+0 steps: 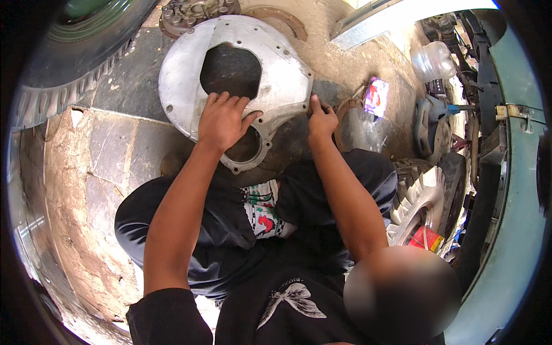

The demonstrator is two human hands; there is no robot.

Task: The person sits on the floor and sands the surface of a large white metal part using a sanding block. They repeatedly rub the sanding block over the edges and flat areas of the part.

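Note:
A large flat silver-grey metal housing plate (282, 80) stands or lies in front of my crossed legs; its exact tilt is hard to tell. It has a rounded left side, a big angular opening, a smaller round opening at the near end and bolt holes along its edge. My left hand (221, 122) grips the strip between the two openings, fingers curled over the big opening's near edge and thumb out to the right. At the plate's right corner, my right hand (322, 119) is closed on the rim, with its fingertips partly hidden.
Beyond the plate lie a rusty round mechanical part (198, 14) and a metal ring (284, 20). A big tyre (63, 80) fills the upper left. At right are a purple packet (376, 98), a clear plastic bottle (432, 60), a finned metal wheel (422, 201) and a pale green panel (520, 230).

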